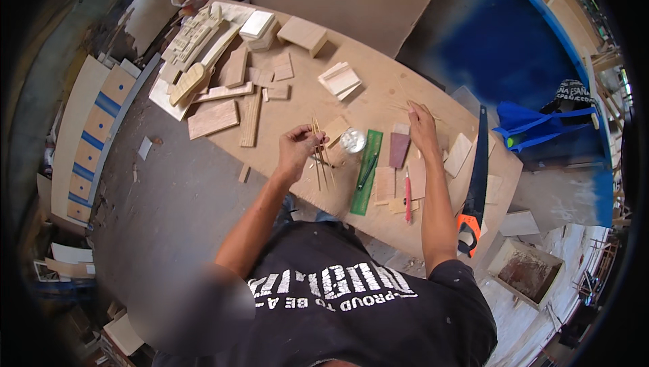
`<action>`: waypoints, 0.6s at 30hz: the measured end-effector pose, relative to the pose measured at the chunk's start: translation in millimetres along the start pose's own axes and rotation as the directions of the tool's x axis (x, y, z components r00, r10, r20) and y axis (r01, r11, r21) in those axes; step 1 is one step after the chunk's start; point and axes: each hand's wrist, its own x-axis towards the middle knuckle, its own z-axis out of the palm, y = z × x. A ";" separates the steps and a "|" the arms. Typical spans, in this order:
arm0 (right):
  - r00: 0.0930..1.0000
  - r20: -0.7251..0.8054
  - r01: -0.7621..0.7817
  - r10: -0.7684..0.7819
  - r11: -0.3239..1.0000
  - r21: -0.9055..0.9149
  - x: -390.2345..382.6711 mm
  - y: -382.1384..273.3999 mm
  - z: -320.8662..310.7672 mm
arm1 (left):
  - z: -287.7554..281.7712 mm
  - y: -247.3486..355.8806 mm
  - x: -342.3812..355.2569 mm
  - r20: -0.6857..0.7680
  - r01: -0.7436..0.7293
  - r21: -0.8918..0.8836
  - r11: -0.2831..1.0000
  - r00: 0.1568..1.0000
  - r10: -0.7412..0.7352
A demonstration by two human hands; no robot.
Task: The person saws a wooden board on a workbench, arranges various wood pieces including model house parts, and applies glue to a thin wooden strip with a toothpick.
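Note:
My left hand (297,151) is closed around several thin wooden sticks (319,171), which fan out above and below the fingers over the near side of the table. Farther right, my right hand (423,128) reaches across the table, its fingertips bent together on more thin wooden sticks (400,103); the exact grip is too small to make out. Between the hands stand a small round tub of white paste (352,140) and a green ruler (360,190) with a dark slim tool lying on it. A reddish-brown sanding piece (399,151) lies left of my right forearm.
A handsaw (476,184) with an orange handle lies along the table's right side. Near it are a red pen-like cutter (407,198) and wood pieces (458,155). Stacked blocks (259,29) and loose boards (213,119) cover the left part of the wooden table (304,90).

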 end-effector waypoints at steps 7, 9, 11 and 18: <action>0.843 0.453 -0.528 0.289 0.606 0.596 -114.8 -155.1 99.1 | -110.4 -33.2 54.3 -0.095 0.000 0.300 0.954 0.995 0.030; 0.841 0.380 -0.540 0.386 0.646 0.540 -121.4 -169.0 140.8 | -111.1 -27.6 62.6 -0.091 0.000 0.482 0.876 0.995 0.050; 0.871 0.223 -0.492 0.438 0.776 0.395 -119.9 -185.3 166.7 | -111.1 -23.0 71.9 -0.069 -0.017 0.648 0.761 0.994 0.081; 0.865 0.015 -0.495 0.502 0.847 0.196 -106.8 -228.2 198.7 | -121.2 -26.2 105.6 0.215 -0.315 0.641 0.700 0.949 0.230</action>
